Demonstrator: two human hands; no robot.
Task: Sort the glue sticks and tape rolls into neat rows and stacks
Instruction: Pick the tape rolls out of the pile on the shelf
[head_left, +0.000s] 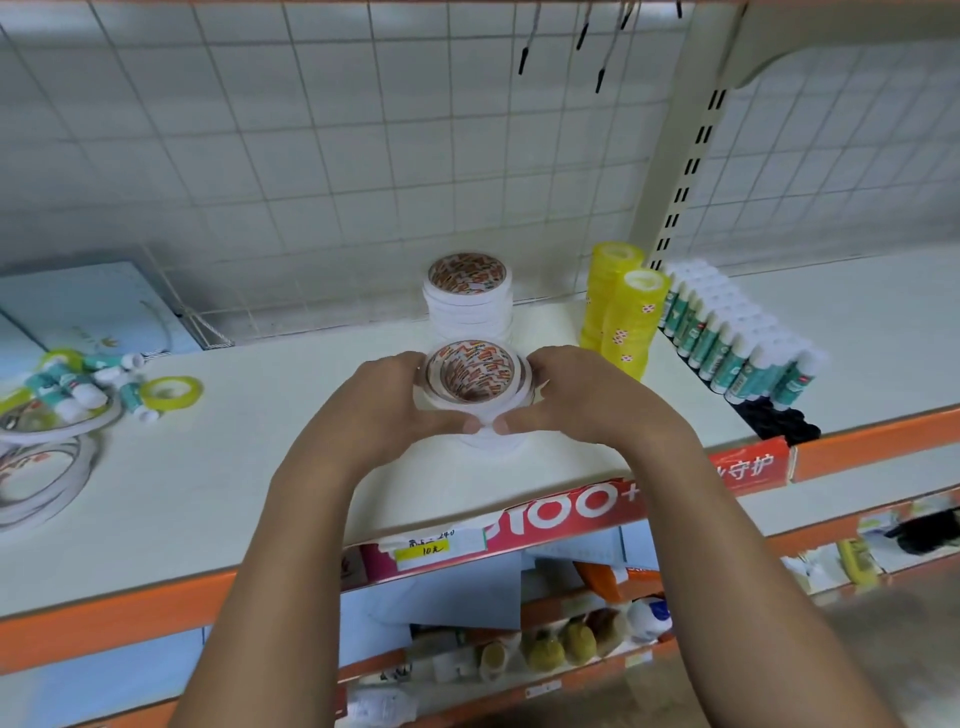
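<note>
On the white shelf (260, 467) stands a stack of white tape rolls (471, 382) with orange-printed cores. My left hand (395, 395) and my right hand (576, 395) clasp it from either side, thumbs meeting at its front. A second white tape stack (467, 301) rises just behind it. Two columns of yellow tape rolls (623, 312) stand to the right. Beside them, teal-and-white glue sticks (737, 338) stand in neat rows. At the far left lies a loose heap of glue sticks (88, 384), a yellow tape roll (171, 392) and large white tape rolls (41, 457).
A wire grid panel (363, 156) backs the shelf, with a slotted upright post (685, 171) at the right. A blue box (88, 306) sits at the back left. The shelf's front edge is orange with a red price strip (571, 504). Lower shelves hold mixed goods.
</note>
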